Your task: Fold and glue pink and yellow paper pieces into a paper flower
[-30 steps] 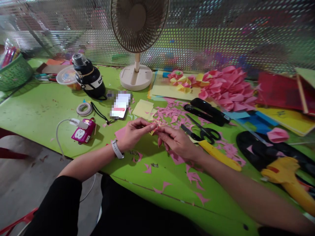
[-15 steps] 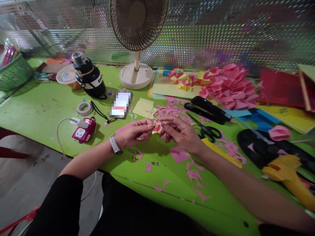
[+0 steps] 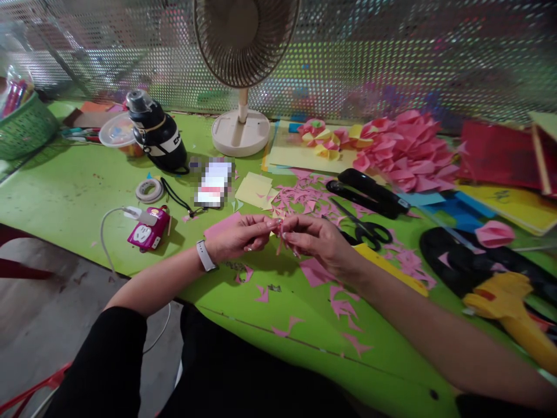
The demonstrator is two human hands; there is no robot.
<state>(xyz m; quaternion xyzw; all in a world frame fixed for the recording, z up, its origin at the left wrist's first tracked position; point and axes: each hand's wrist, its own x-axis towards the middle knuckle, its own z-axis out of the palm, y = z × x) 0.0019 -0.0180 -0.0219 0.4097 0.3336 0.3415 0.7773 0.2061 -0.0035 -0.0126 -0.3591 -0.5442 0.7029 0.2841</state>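
Note:
Above the green table (image 3: 243, 342) my two hands meet, fingertips close together. My left hand (image 3: 243, 235), with a white band at its wrist, is closed in a pinch on a small pink piece of paper (image 3: 280, 230). From the other side, my right hand (image 3: 319, 241) pinches that same piece. Fingers cover much of it, and a thin strip hangs below. Under my right hand lies a pink paper square (image 3: 315, 271). Another pink sheet (image 3: 223, 225) is partly behind my left hand. Pink paper offcuts (image 3: 300, 194) are scattered beyond my fingers.
Black scissors (image 3: 368, 229) and a stapler (image 3: 369, 191) lie right of my hands, a yellow glue gun (image 3: 509, 307) farther right. Pink paper flowers (image 3: 404, 151) are heaped behind. A fan (image 3: 241, 133), bottle (image 3: 159, 136), phone (image 3: 213, 183), tape roll (image 3: 148, 190) and pink power adapter (image 3: 150, 229) stand leftward.
My right hand has turned, its fingers now curled more over the small paper piece. The yellow and red part seen between the fingertips before is now mostly covered. My left hand has barely moved.

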